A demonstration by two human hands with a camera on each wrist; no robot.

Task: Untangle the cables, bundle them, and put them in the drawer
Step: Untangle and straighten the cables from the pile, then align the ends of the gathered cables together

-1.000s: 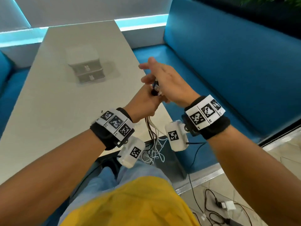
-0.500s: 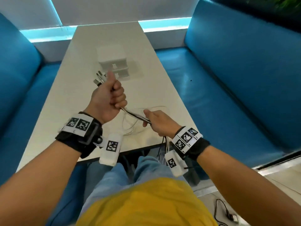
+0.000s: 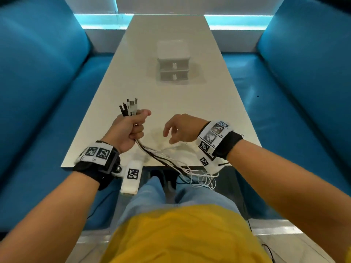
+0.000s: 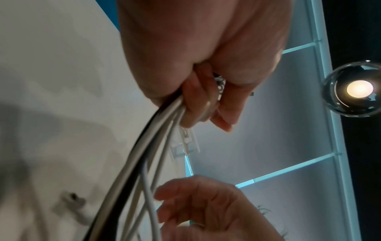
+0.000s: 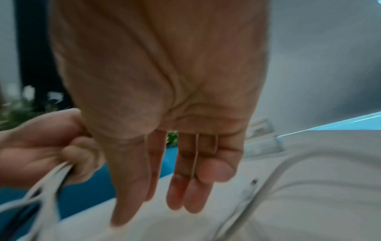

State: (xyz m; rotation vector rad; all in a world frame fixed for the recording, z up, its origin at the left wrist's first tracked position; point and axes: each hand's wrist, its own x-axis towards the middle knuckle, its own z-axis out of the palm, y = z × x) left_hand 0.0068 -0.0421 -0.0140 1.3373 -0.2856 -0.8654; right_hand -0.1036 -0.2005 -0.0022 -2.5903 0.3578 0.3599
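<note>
The cables (image 3: 150, 150) are being gripped in the fisted left hand (image 3: 126, 130) above the near end of the table (image 3: 190, 103) — plugs (image 3: 129, 107) are sticking up out of the fist, while the strands are trailing over the table edge toward the lap. The right hand (image 3: 182, 128) is being held just beside them, fingers (image 5: 185, 187) loosely spread, nothing being grasped. The drawer unit (image 3: 173, 63) is being left shut, well apart, mid-table.
</note>
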